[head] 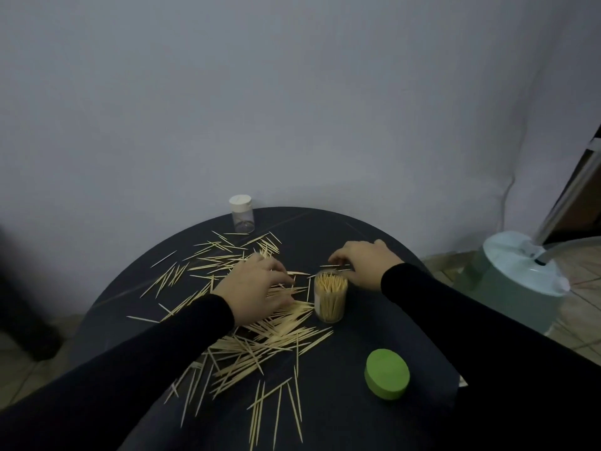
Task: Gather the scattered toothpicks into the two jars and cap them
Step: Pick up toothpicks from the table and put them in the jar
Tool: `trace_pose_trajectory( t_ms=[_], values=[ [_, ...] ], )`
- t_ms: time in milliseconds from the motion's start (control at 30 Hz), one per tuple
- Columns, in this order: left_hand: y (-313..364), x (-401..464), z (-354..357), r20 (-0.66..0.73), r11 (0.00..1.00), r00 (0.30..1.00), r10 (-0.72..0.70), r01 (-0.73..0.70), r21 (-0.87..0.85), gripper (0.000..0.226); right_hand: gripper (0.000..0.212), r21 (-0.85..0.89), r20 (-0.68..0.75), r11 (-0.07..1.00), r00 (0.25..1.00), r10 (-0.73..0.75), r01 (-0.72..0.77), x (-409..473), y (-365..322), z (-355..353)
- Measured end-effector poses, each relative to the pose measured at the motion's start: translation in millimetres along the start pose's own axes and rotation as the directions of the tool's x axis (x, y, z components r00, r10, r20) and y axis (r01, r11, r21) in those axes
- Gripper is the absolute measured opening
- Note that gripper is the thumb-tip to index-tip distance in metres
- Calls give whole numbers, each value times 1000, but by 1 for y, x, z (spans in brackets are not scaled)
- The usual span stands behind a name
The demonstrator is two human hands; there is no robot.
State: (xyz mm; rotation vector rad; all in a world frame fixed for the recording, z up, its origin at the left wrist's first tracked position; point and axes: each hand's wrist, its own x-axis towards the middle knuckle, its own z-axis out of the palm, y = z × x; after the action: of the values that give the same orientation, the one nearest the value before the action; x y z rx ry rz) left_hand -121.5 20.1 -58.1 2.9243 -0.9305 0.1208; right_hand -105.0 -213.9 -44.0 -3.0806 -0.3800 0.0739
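Many wooden toothpicks (260, 349) lie scattered across the round dark table (357, 418). An open clear jar (330, 299), packed with upright toothpicks, stands near the middle. My left hand (257, 286) rests palm down on the pile just left of this jar, its curled fingers gathering toothpicks. My right hand (364, 265) reaches behind the jar, with bent fingertips pinching at a few toothpicks on the table. A green cap (387, 374) lies at the front right. A second clear jar (243, 214), which looks empty, stands at the table's far edge with a white cap on it.
A pale wall stands right behind the table. To the right, on the tiled floor, is a light green round appliance (520, 281) with a hose. A dark object (19, 304) stands at the far left.
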Motion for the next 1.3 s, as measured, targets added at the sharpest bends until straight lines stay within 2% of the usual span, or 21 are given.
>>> trace_pose_trajectory(
  t_ms=[100, 200, 367, 500, 600, 700, 800, 900, 1033, 1300],
  values=[
    [-9, -3, -3, 105, 999, 994, 29, -27, -17, 42, 45, -165, -1, 986, 999, 42, -41, 12, 1, 10],
    [-15, -2, -1, 117, 999, 993, 23, -18, -40, 41, 39, -202, -22, 978, 998, 54, -57, 19, 6, 14],
    [-21, 7, 9, 35, 998, 999, 4, -2, -60, 34, 25, -60, -93, 998, 995, -38, 33, 24, 9, 16],
    [-25, 21, 14, -39, 998, 998, -39, 37, -60, 30, 22, 76, -66, 991, 992, -105, 110, 32, -1, 15],
    [-25, 32, 18, -84, 996, 994, -67, 62, -60, 30, 24, 139, -69, 982, 990, -122, 130, 41, -9, 16],
    [-25, 39, 19, -109, 996, 992, -69, 62, -67, 28, 41, 192, -38, 968, 987, -154, 159, 47, -12, 16],
    [-31, 41, 20, -127, 995, 990, -66, 57, -76, 25, 56, 102, 4, 970, 975, -220, 219, 50, -14, 18],
    [-42, 38, 18, -129, 994, 987, -95, 87, -70, 29, 46, 63, -41, 958, 960, -277, 279, 52, -16, 19],
    [-47, 31, 19, -46, 992, 991, -122, 120, -47, 44, 34, 2, -65, 943, 941, -333, 333, 51, -17, 19],
    [-33, 27, 18, -62, 994, 993, -105, 105, -3, 32, 28, -72, -47, 947, 948, -316, 312, 44, -14, 15]
  ],
)
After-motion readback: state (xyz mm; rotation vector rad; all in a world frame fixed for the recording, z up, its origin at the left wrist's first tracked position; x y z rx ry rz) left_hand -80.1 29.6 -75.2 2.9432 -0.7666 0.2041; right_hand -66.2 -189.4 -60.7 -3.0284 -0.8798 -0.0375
